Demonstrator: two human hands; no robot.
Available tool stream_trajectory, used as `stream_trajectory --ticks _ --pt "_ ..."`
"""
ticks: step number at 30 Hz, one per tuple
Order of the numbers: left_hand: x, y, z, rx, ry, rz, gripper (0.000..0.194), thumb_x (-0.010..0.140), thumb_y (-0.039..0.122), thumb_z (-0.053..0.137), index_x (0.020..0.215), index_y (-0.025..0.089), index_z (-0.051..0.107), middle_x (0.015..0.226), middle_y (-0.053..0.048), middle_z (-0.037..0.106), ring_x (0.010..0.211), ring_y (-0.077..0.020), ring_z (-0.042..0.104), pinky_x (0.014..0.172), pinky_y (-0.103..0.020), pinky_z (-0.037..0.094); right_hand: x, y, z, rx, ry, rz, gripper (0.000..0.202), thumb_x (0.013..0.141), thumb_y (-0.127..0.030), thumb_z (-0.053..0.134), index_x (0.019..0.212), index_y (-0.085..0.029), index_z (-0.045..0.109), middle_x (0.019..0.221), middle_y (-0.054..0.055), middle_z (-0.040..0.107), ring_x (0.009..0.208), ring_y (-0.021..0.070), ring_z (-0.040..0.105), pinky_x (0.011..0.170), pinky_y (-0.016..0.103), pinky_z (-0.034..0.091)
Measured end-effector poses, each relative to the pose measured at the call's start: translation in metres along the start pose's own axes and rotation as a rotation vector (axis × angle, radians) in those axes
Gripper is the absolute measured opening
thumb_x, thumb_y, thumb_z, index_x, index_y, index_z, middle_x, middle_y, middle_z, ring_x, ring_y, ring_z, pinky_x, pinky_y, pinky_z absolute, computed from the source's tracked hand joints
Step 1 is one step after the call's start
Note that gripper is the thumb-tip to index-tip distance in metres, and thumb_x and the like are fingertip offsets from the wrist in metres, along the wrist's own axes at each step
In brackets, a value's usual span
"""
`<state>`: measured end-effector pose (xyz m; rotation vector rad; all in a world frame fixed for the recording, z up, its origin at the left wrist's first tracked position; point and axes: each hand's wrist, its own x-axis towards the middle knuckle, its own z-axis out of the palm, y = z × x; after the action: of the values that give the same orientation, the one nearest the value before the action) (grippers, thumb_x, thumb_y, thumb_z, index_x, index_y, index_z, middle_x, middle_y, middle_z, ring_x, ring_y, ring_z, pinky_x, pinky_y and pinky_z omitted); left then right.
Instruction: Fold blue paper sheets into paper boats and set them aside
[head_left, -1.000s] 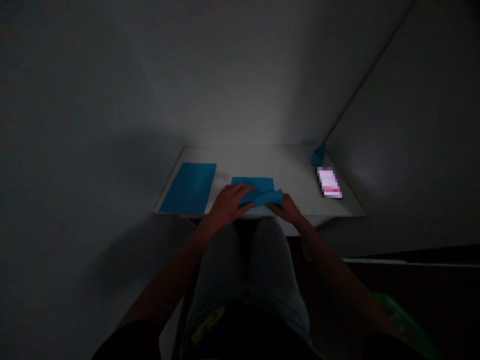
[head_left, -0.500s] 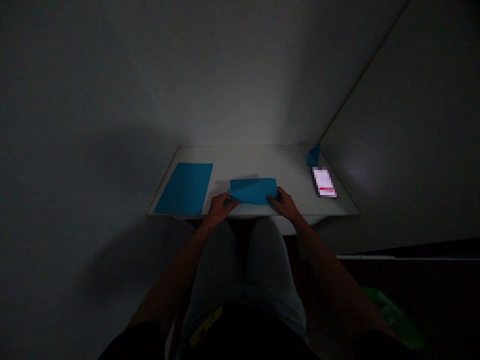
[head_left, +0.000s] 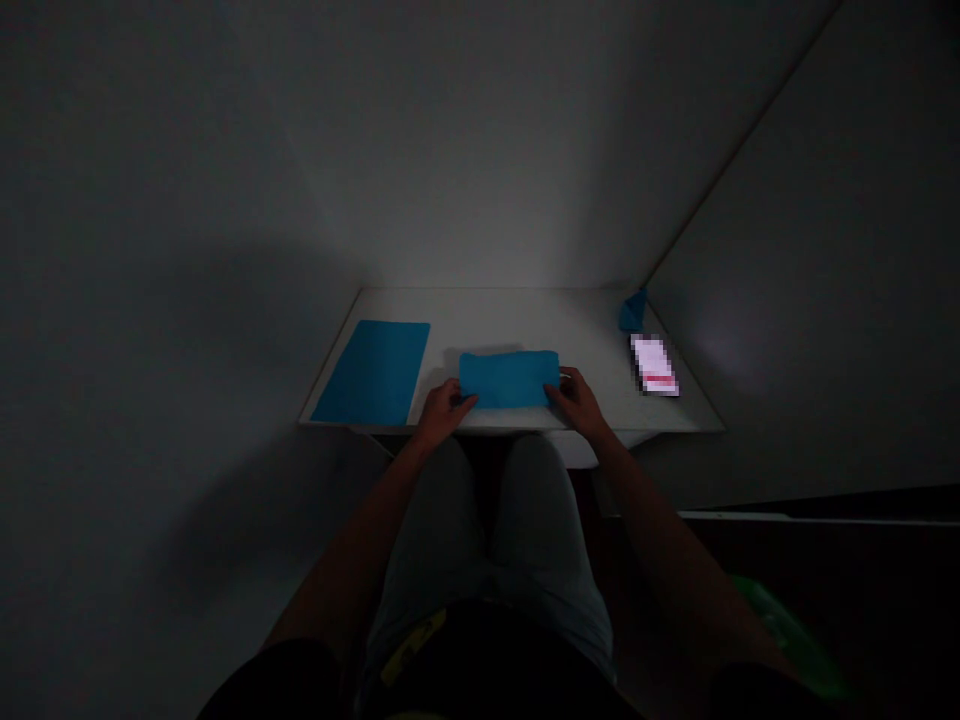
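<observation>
Ana: Where is the blue paper (head_left: 510, 381)?

Ben: It is by the near edge of the table (head_left: 525, 318), around the middle. The person has it with 2 hands.

Ana: How do the hands grip it?

Ben: The left hand (head_left: 442, 407) is nearly closed and pinches the left end. The right hand (head_left: 577, 399) is nearly closed too, and pinches the right end. The thumbs are in front.

Ana: How much is done?

Ben: The blue paper looks folded, because it is much shorter than the flat blue sheet (head_left: 372, 374) at the table's left side. That 1 shows no folds. The small blue shape (head_left: 633, 312) in the table's far right corner looks all folded up.

Ana: So the middle 1 seems part done?

Ben: Maybe. Its back is hidden, so nobody can count the folds. A phone (head_left: 655, 365) lies at the table's right side.
</observation>
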<state>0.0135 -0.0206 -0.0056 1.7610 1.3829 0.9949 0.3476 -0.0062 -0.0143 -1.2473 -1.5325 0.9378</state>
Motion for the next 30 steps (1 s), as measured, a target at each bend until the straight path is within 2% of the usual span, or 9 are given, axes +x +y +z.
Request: stream_trajectory --ticks 3,5,7,10,14,18,20,26,30 --pt "-0.002 -0.003 0.003 -0.026 0.084 0.005 0.069 0.084 0.038 0.085 0.142 0.022 0.052 0.124 -0.01 0.071 0.11 -0.0247 0.071 0.1 -0.043 0.059 0.0 0.001 0.0 -0.131 0.042 -0.096 0.09 0.089 -0.071 0.074 0.16 -0.029 0.04 0.14 0.016 0.065 0.108 0.0291 0.072 0.092 0.05 0.064" --pt "-0.002 -0.004 0.004 0.018 0.147 0.061 0.092 0.078 0.035 0.089 0.155 0.024 0.04 0.141 -0.014 0.061 0.122 -0.0275 0.066 0.107 -0.048 0.057 -0.001 -0.002 -0.001 -0.275 0.045 -0.198 0.088 0.093 -0.067 0.071 0.165 -0.03 0.039 0.157 0.019 0.053 0.131 0.0348 0.063 0.103 0.056 0.059" --pt "-0.002 -0.005 0.005 0.089 0.207 0.12 0.099 0.077 0.036 0.09 0.159 0.025 0.036 0.149 -0.016 0.05 0.136 -0.0308 0.058 0.115 -0.051 0.053 -0.002 -0.007 0.0 -0.438 0.001 -0.293 0.075 0.099 -0.063 0.065 0.164 -0.032 0.045 0.166 0.016 0.047 0.148 0.0368 0.051 0.115 0.06 0.052" --pt "0.0 -0.001 0.006 0.224 0.23 0.149 0.088 0.086 0.042 0.084 0.16 0.024 0.039 0.152 -0.017 0.047 0.146 -0.0339 0.048 0.124 -0.056 0.044 -0.005 -0.014 0.003 -0.64 -0.116 -0.373 0.061 0.106 -0.057 0.055 0.163 -0.037 0.049 0.171 0.008 0.046 0.155 0.0339 0.046 0.124 0.059 0.043" --pt "0.0 0.01 0.011 0.453 0.127 0.136 0.061 0.103 0.046 0.063 0.159 0.027 0.049 0.162 -0.016 0.046 0.153 -0.0353 0.042 0.129 -0.057 0.036 -0.008 -0.021 0.009 -0.811 -0.238 -0.371 0.06 0.108 -0.057 0.05 0.165 -0.037 0.048 0.172 0.004 0.046 0.158 0.0333 0.043 0.121 0.059 0.044" --pt "-0.004 0.019 0.017 0.687 0.008 0.13 0.054 0.107 0.046 0.053 0.159 0.031 0.054 0.173 -0.008 0.042 0.164 -0.0369 0.028 0.131 -0.058 0.03 -0.011 -0.027 0.012 -0.871 -0.274 -0.356 0.064 0.107 -0.061 0.053 0.165 -0.035 0.049 0.167 0.006 0.054 0.154 0.0325 0.048 0.122 0.058 0.041" --pt "-0.005 0.021 0.018 0.754 -0.025 0.124 0.055 0.107 0.045 0.05 0.161 0.032 0.053 0.174 -0.006 0.042 0.165 -0.0355 0.027 0.132 -0.058 0.028 -0.012 -0.029 0.012 -0.877 -0.263 -0.354 0.065 0.106 -0.063 0.054 0.164 -0.035 0.049 0.165 0.007 0.056 0.152 0.0315 0.051 0.121 0.056 0.041" --pt "-0.004 0.021 0.013 0.75 -0.024 0.154 0.056 0.106 0.03 0.049 0.161 0.033 0.053 0.172 -0.008 0.045 0.163 -0.033 0.033 0.131 -0.058 0.031 -0.014 -0.032 0.01 -0.922 -0.32 -0.417 0.066 0.105 -0.062 0.057 0.166 -0.039 0.046 0.173 0.005 0.045 0.155 0.032 0.047 0.124 0.055 0.037" --pt "-0.007 0.025 0.013 0.593 -0.077 0.295 0.054 0.101 0.017 0.053 0.15 0.038 0.064 0.164 -0.004 0.056 0.16 -0.0318 0.039 0.129 -0.061 0.03 -0.014 -0.032 0.009 -0.896 -0.369 -0.434 0.074 0.096 -0.072 0.068 0.161 -0.041 0.053 0.169 0.007 0.05 0.152 0.036 0.05 0.126 0.06 0.033"
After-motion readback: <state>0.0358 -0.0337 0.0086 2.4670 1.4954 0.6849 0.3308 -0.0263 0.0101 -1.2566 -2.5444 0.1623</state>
